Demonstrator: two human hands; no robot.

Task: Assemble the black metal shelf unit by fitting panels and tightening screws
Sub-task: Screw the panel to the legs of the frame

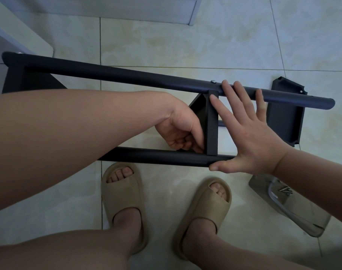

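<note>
I have the black shelf frame (pixel 127 76) in front of me, lying across the tiled floor (pixel 185 43) just beyond my feet. Its far tube runs from upper left to right, and its near tube (pixel 156 155) lies parallel, closer to me. A narrow black panel (pixel 212 123) stands between the two tubes, with its ends meeting both. A small silver screw (pixel 213 81) sits in the far tube just above that panel.

My left hand (pixel 178 131) is tucked in on the panel's left side, its fingers curled down at the corner where the panel meets the near tube. I cannot tell whether they pinch anything. My right hand (pixel 250 137) is spread flat and loose on the panel's right side, with the fingertips reaching the far tube and the thumb lying against the end of the near tube.

Another dark panel (pixel 30 80) is at the frame's left end. A loose black panel (pixel 283 117) lies on the floor to the right, partly under the far tube. Near my right foot is a clear plastic bag (pixel 302 217) with a few screws (pixel 285 190) in it. I am wearing tan slippers (pixel 123 201).
</note>
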